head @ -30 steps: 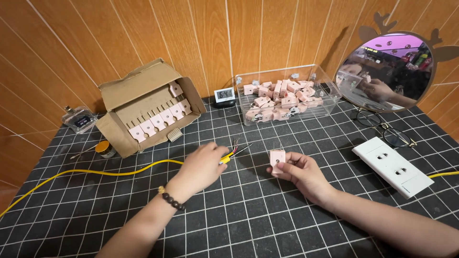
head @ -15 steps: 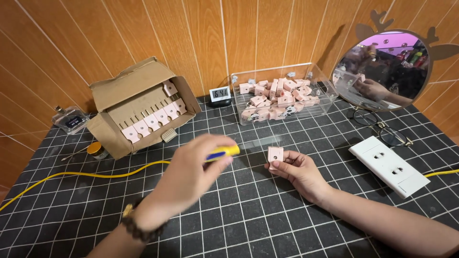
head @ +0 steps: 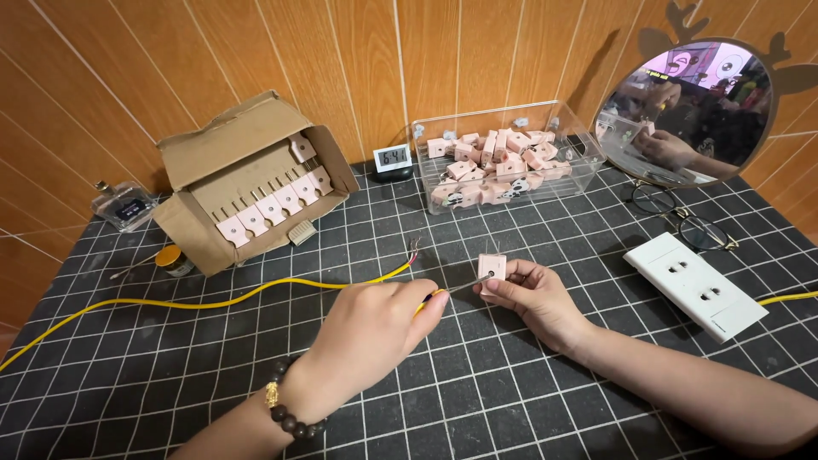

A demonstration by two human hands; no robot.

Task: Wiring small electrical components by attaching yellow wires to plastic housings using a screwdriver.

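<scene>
My right hand [head: 535, 300] holds a small pink plug block [head: 492, 268] upright just above the mat. My left hand [head: 375, 324] grips a yellow-handled screwdriver [head: 449, 291], most of the handle hidden in my fist; its thin metal shaft points right and touches the side of the pink block. A yellow cable [head: 213, 302] with bared wire ends [head: 414, 250] lies on the mat just behind my left hand.
A black gridded mat [head: 477, 400] covers the table. An open cardboard box [head: 256, 192] of pink parts sits back left, a clear bin [head: 503, 162] of pink blocks back centre, a white socket strip [head: 694, 285], glasses [head: 682, 217] and a round mirror [head: 694, 106] at right.
My left hand swung up with the screwdriver, then came down again; its tip now meets the pink block. My right hand has held the block almost still.
</scene>
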